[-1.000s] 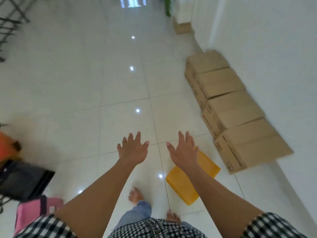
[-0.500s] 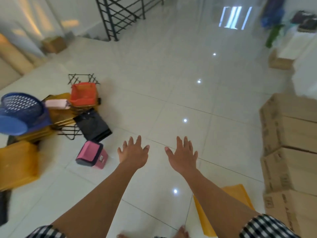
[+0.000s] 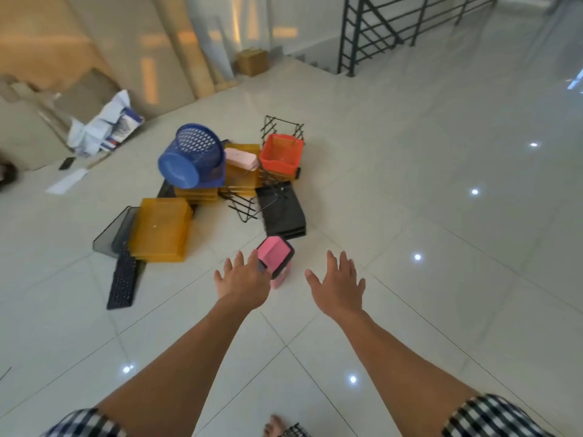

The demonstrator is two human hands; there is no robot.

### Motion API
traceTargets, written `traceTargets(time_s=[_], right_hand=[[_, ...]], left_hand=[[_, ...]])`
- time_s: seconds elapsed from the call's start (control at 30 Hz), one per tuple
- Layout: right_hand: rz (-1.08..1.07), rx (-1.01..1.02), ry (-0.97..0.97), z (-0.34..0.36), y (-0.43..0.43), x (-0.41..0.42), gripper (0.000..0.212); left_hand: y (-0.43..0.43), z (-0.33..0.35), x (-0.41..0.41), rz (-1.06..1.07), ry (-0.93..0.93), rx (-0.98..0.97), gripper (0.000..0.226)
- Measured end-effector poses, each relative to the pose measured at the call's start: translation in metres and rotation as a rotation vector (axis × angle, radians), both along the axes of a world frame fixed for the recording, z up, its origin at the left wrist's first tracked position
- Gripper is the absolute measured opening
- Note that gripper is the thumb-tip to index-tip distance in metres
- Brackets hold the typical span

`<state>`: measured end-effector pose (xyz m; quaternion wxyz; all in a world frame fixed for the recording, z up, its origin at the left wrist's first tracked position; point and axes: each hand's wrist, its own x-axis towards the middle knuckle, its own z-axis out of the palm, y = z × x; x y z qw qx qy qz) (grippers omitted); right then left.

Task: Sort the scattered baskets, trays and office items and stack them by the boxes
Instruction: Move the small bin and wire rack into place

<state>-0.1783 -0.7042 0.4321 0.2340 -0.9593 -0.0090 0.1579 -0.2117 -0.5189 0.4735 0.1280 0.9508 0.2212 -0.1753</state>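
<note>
Noting left hand (image 3: 244,283) flat, fingers spread, empty; right hand (image 3: 339,287) same. Pink box (image 3: 275,257) tilted on floor (image 3: 441,279), nearest item of pile (image 3: 202,184), just beyond left fingertips and partly hidden by them; contact cannot tell. Right hand apart, to box's right. Judgement: left nearer for pick.

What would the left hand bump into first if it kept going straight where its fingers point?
Probably the pink box, which lies right past the fingertips of the left hand. The open hand may be higher up than the box, though, so depth is unclear. Farther along that line come the black trays.
</note>
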Motion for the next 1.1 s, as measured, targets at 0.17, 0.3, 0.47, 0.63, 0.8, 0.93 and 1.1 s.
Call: traceTargets(time_s=[0.17,0.3,0.47,0.63,0.8,0.93,1.1], right_hand=[[0.113,0.031,0.005,0.001,0.076,0.008,0.077],[0.204,0.036,-0.002,-0.002,0.118,0.021,0.076],[0.280,0.042,0.009,-0.007,0.158,0.045,0.074],[0.343,0.040,0.021,-0.019,0.178,0.090,0.074],[0.366,0.025,0.073,-0.030,0.180,0.157,0.077],[0.406,-0.019,0.073,-0.034,0.177,0.216,0.077],[0.401,-0.062,0.114,-0.046,0.174,0.272,0.076]], left_hand=[[0.065,-0.002,-0.013,0.128,0.012,-0.004,0.067],[0.097,-0.002,-0.014,0.209,0.002,-0.021,0.066],[0.123,-0.009,-0.003,0.269,0.029,-0.034,0.066],[0.134,-0.023,0.036,0.322,0.055,-0.040,0.066],[0.133,-0.033,0.095,0.371,0.081,-0.054,0.067],[0.130,-0.041,0.149,0.410,0.085,-0.066,0.067],[0.123,-0.058,0.195,0.416,0.114,-0.101,0.067]])
